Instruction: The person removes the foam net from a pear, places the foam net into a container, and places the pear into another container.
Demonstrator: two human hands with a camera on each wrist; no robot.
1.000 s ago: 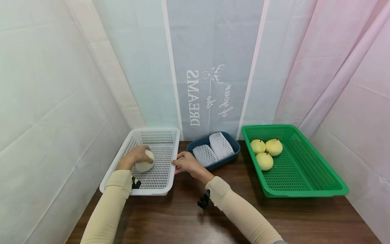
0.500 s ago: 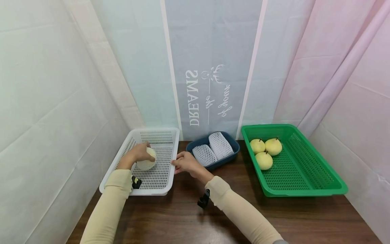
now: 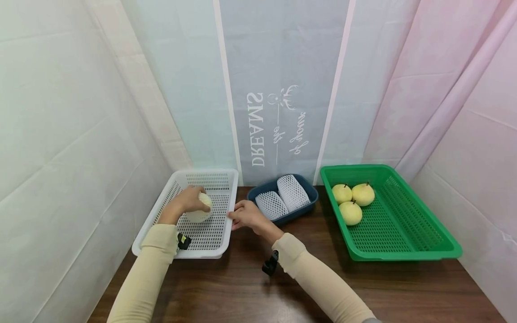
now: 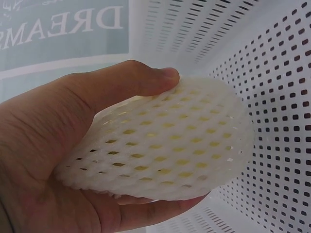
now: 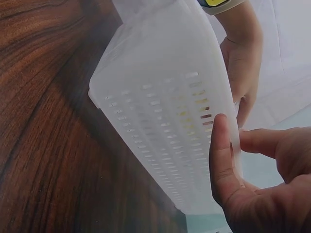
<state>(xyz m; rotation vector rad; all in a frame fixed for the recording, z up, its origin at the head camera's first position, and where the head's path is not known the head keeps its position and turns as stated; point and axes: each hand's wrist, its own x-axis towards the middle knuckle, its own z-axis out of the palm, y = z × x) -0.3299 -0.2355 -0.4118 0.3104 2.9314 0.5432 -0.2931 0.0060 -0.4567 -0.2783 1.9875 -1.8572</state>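
My left hand (image 3: 187,200) reaches into the white plastic basket (image 3: 198,254) and holds a pale yellow pear in a white foam net (image 4: 175,141), thumb along its top and fingers beneath. Yellow skin shows through the mesh; the palm hides the near end. In the head view the netted pear is over the basket's floor. My right hand (image 3: 248,216) pinches the basket's right rim; in the right wrist view, a finger (image 5: 222,165) lies along the outer wall, opposite the thumb side.
Between the baskets, a small dark blue tray (image 3: 291,217) holds white foam nets (image 3: 272,205). On the right stands a green basket (image 3: 404,256) with three bare yellow pears (image 3: 350,213) in its left part. Behind the wooden table (image 3: 242,291) hangs a printed curtain (image 3: 282,54).
My left hand has moved a little to the right inside the white basket, carrying the netted pear. The right hand keeps its hold on the rim.
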